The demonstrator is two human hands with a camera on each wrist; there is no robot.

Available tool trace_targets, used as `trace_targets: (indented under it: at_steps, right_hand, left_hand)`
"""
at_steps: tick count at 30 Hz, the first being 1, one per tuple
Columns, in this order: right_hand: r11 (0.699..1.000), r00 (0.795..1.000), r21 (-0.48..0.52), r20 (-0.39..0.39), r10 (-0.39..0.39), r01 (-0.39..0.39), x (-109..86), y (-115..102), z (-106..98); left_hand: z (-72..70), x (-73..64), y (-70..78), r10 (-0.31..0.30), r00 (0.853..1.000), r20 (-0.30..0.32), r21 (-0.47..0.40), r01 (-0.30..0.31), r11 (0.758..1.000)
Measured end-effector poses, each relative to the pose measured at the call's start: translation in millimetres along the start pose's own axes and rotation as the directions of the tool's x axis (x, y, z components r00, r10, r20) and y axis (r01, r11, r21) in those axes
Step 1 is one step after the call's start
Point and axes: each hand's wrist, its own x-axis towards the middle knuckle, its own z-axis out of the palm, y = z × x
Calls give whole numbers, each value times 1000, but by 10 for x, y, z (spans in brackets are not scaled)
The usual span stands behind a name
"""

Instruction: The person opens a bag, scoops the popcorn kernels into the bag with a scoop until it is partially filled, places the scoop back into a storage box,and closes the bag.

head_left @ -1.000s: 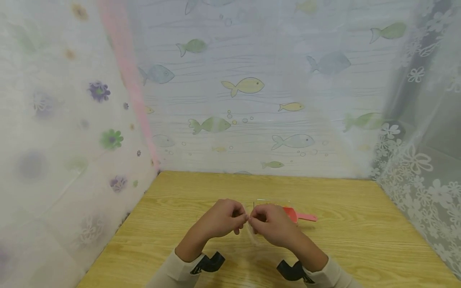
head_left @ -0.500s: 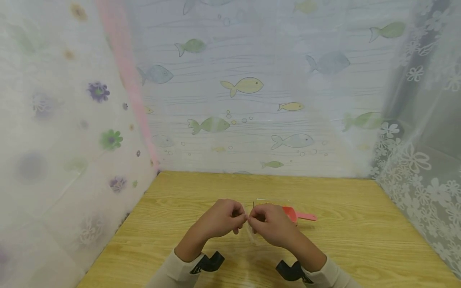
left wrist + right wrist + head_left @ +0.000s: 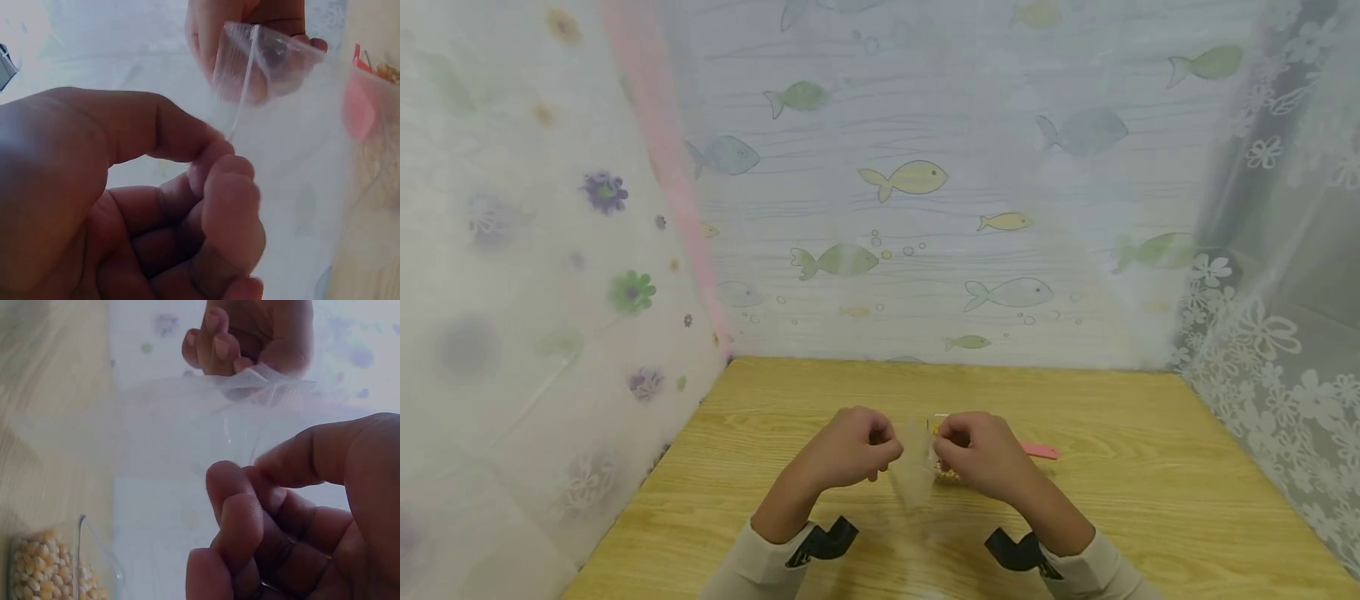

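A thin clear plastic bag [image 3: 913, 475] hangs between both hands above the table. My left hand [image 3: 856, 454] pinches one side of its top edge between thumb and forefinger. Opposite it, my right hand [image 3: 981, 458] pinches the other side. In the left wrist view a pale seam runs along the top of the bag [image 3: 294, 144], from one hand to the other. Corn kernels [image 3: 44, 569] fill part of a clear container [image 3: 81, 550] beside the right hand. A pink scoop [image 3: 359, 106] rests at the container; the head view shows its handle, the rest hidden behind the right hand.
The wood-grain table [image 3: 775, 400] stretches out around the hands. A fish-print curtain [image 3: 910, 250] hangs along its back edge, with flower-print sheets [image 3: 632, 287] at the left and right sides.
The hands, nearly touching before, have moved apart, left hand leftward and right hand rightward and slightly up. The bag's top is spread wider between them, and the right hand now covers the scoop's bowl.
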Motion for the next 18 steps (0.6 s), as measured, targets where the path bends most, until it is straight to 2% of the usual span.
trace_targets:
  at_steps: [11,14,18]
  right_hand:
    - [997,1000,-70,4,31,-30,8,14,-22]
    - [998,999,-60,20,32,-30,11,15,-17]
    - [998,998,-32,30,47,-46,14,19,-4]
  left_hand:
    - [-151,-55,-42,-46,992,114,12,45,999]
    - [-156,-54,-41,-34,994,104,14,33,999]
    - [-133,-36,-53,-3,998,59,11,3,1000]
